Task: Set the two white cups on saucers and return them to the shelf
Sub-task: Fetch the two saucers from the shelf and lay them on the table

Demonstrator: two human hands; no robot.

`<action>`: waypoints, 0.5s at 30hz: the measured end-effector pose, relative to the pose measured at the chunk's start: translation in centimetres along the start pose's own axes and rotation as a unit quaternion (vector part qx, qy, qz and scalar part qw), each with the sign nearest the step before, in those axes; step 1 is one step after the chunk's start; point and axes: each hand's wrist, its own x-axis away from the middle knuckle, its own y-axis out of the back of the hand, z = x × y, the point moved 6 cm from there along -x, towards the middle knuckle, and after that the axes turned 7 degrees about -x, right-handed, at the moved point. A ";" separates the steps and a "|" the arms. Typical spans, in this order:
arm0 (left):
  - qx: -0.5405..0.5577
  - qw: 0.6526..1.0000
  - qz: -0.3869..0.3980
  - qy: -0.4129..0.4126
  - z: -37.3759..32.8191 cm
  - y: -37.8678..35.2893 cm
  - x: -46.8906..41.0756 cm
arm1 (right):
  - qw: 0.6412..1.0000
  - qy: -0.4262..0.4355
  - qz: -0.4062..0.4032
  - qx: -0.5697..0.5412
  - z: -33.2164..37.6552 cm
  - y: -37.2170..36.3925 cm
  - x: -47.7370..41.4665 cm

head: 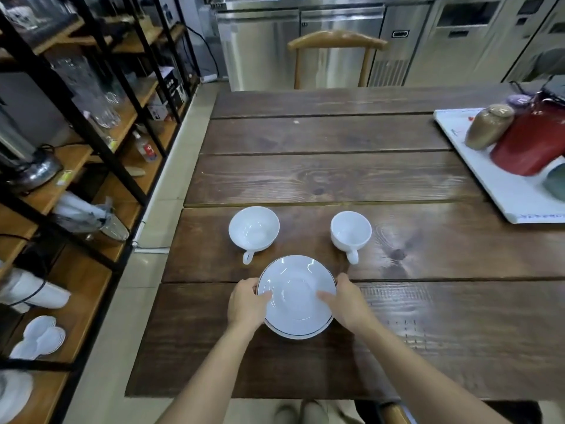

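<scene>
Two empty white cups stand upright on the dark wooden table [336, 179], handles toward me: the wider left cup [253, 229] and the right cup [351, 231]. In front of them lies a stack of white saucers [296, 296] with a thin dark rim line; a second rim shows beneath the top one. My left hand [246, 302] grips the stack's left edge, thumb on top. On the right edge my right hand [348, 296] holds the stack the same way. Neither cup sits on a saucer.
A black-framed wooden shelf unit [76, 185] runs along the left, holding glassware, a bottle and white dishes [39, 336]. A white tray [501, 179] with a red jar and other containers occupies the table's right side. A wooden chair [334, 44] stands at the far end.
</scene>
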 end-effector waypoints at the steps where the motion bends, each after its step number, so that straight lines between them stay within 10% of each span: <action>1: -0.013 1.000 0.000 -0.006 0.2 -0.1 -0.2 | 1.000 0.000 -0.003 -0.005 0.0 -0.1 0.0; 15: -0.215 0.973 0.048 -0.066 1.0 0.7 -1.7 | 0.981 -0.034 -0.045 0.186 0.2 1.0 0.5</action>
